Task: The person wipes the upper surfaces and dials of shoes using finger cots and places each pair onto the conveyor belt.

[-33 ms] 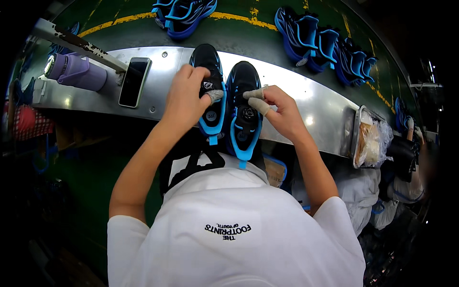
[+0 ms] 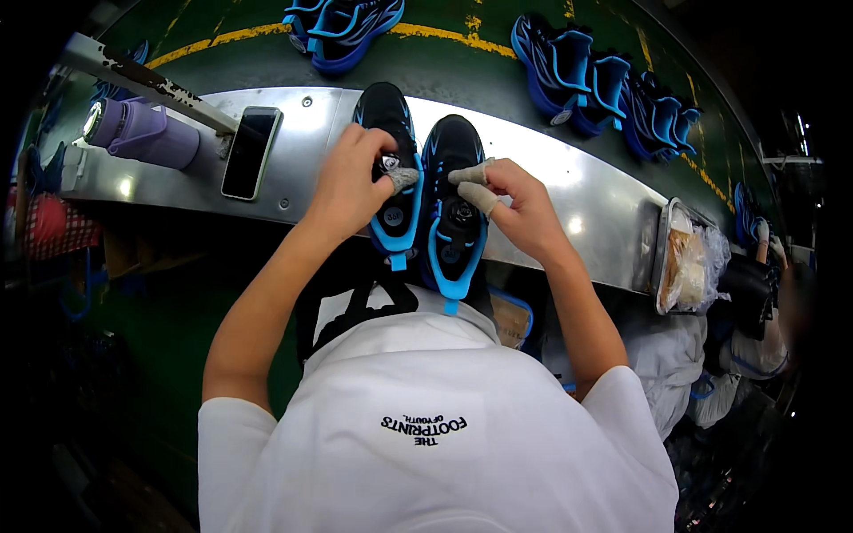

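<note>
Left hand (image 2: 346, 182) on left shoe (image 2: 385, 115), fingers apparently round dial (image 2: 390, 162), right hand (image 2: 520, 204) at right shoe (image 2: 439, 188), fingers parted

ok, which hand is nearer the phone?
Left. The left hand is to the right of the phone, at the left shoe; the right hand is farther right, at the right shoe.

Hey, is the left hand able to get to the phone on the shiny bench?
Probably yes: the phone lies close to the left hand, with only bare metal bench between them. Its fingers are at the left shoe, though, so they'd likely need to leave that first.
</note>
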Motion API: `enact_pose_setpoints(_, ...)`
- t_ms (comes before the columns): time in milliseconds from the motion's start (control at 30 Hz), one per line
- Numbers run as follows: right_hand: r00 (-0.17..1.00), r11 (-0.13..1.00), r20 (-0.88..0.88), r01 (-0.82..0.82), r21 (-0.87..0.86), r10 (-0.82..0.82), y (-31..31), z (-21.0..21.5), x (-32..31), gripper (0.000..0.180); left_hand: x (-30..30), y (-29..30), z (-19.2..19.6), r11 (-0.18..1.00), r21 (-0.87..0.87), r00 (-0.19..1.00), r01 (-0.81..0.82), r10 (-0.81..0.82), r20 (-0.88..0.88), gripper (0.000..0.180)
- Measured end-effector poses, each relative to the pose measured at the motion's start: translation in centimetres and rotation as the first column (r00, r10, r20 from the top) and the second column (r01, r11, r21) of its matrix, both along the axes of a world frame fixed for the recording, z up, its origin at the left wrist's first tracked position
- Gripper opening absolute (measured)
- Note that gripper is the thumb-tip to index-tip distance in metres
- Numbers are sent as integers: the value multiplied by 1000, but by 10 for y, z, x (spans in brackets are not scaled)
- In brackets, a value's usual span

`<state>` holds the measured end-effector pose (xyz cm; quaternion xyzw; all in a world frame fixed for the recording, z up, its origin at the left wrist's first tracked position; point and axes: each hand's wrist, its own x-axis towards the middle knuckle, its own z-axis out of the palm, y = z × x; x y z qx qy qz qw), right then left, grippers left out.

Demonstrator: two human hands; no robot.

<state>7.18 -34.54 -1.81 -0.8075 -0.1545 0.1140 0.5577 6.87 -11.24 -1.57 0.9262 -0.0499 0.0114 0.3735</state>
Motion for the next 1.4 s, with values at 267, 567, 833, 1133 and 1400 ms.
enact_pose_setpoints(267, 999, 999, 32, -27, -19, 27, 4, -5, 26, 18, 7, 13, -1, 902, -111, 908, 416, -418, 9, 26)
enact_pose_setpoints(567, 993, 954, 57, -87, -285, 108, 41, -18, 103, 30, -18, -6, -1, 999, -43, 1000, 3, -2, 12, 44)
enact_pose_setpoints(833, 979, 917, 182, -13, -398, 93, 105, -93, 144, 53, -17, 6, 3, 928, -326, 980, 182, -199, -21, 42)
enact_pose_setpoints(1133, 981, 945, 145, -79, -317, 131, 105, -96, 143, 56, -12, 6, 6, 916, -361, 972, 176, -221, -86, 47)
enact_pose_setpoints(1400, 974, 950, 169, -97, -296, 152, 103, -98, 146, 53, -14, 10, 2, 944, -309, 988, 117, -141, -56, 48)
